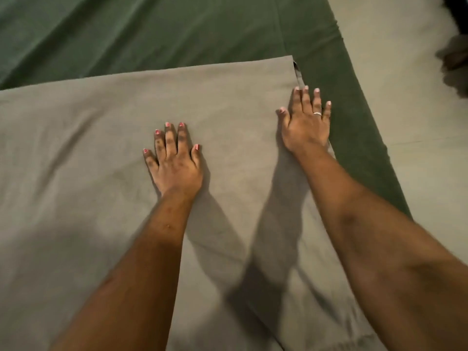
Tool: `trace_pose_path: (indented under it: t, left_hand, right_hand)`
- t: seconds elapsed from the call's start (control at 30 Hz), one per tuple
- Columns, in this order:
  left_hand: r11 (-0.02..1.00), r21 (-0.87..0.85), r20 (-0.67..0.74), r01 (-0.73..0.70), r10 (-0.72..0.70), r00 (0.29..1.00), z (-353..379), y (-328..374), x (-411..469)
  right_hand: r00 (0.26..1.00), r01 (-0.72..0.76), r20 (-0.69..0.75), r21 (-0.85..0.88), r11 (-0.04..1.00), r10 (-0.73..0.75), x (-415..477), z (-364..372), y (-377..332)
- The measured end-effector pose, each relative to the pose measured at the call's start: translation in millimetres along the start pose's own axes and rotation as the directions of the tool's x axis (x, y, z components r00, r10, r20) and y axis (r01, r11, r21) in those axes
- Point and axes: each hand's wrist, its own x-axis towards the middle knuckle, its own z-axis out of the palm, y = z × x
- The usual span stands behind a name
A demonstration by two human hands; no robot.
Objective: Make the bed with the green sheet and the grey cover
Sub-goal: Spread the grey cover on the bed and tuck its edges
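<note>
The grey cover [101,153] is laid flat over the green sheet [152,34] and fills the view from six round to eleven o'clock; its far edge runs from nine towards one o'clock, where a corner is seen. The green sheet is left bare beyond that edge, from ten to one o'clock, and in a strip along the cover's right side towards four o'clock. The left hand [176,163] is pressed palm down on the cover near the centre, fingers straight and slightly spread, nothing pinched. The right hand [305,125] is laid flat at two o'clock across the cover's right edge, just below the corner, fingers straight and lightly spread; a ring [317,113] is worn on one finger. A pale floor [410,102] is seen at three o'clock; a dark, blurred shape [453,62] lies at two o'clock and cannot be identified.
</note>
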Motion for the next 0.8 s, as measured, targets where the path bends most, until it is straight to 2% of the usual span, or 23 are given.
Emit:
trace_pose_path:
  t: [0.07,0.13,0.2,0.27,0.43,0.57,0.6,0.67,0.7,0.73,0.8]
  left_hand:
    - [1.0,0.002,-0.007,-0.018,0.018,1.0,6,6,-15]
    - [0.999,0.004,0.004,-0.05,0.05,0.999,11,6,-32]
    - [0.997,0.011,0.019,-0.071,0.071,0.997,14,3,-45]
    - [0.994,0.015,0.015,-0.106,0.106,0.994,17,0,-61]
    - [0.985,0.018,-0.012,-0.172,0.172,0.985,28,5,-112]
    - [0.979,0.013,-0.007,-0.204,0.204,0.979,37,24,-144]
    - [0.975,0.01,0.012,-0.224,0.224,0.975,39,26,-150]
    - [0.96,-0.012,0.049,-0.28,0.281,0.959,40,25,-164]
    - [0.949,-0.025,0.069,-0.315,0.316,0.946,39,20,-171]
    - [0.935,-0.033,0.083,-0.354,0.356,0.931,36,13,-180]
    - [0.9,-0.036,0.1,-0.434,0.435,0.895,32,-10,-202]
  right_hand:
    - [0.998,0.019,-0.069,0.082,0.996,-0.013,-31,-2,-29]
    - [0.975,0.223,-0.052,0.18,0.958,-0.217,-81,9,-67]
    - [0.931,0.352,0.035,0.168,0.921,-0.362,-132,29,-86]
    - [0.943,0.324,0.032,0.13,0.937,-0.33,-147,43,-66]
    - [0.992,0.122,0.008,0.042,0.992,-0.122,-134,37,20]
    - [0.987,-0.156,-0.031,0.035,0.987,0.157,-147,25,29]
    - [0.987,-0.149,-0.041,0.083,0.985,0.152,-159,25,19]
    - [0.999,0.05,-0.006,0.164,0.985,-0.05,-203,34,-8]
    - [0.986,0.154,0.032,0.164,0.974,-0.161,-230,40,-17]
    - [0.976,0.2,0.058,0.139,0.97,-0.21,-253,45,-18]
    - [0.987,0.134,0.077,0.086,0.987,-0.141,-277,44,6]
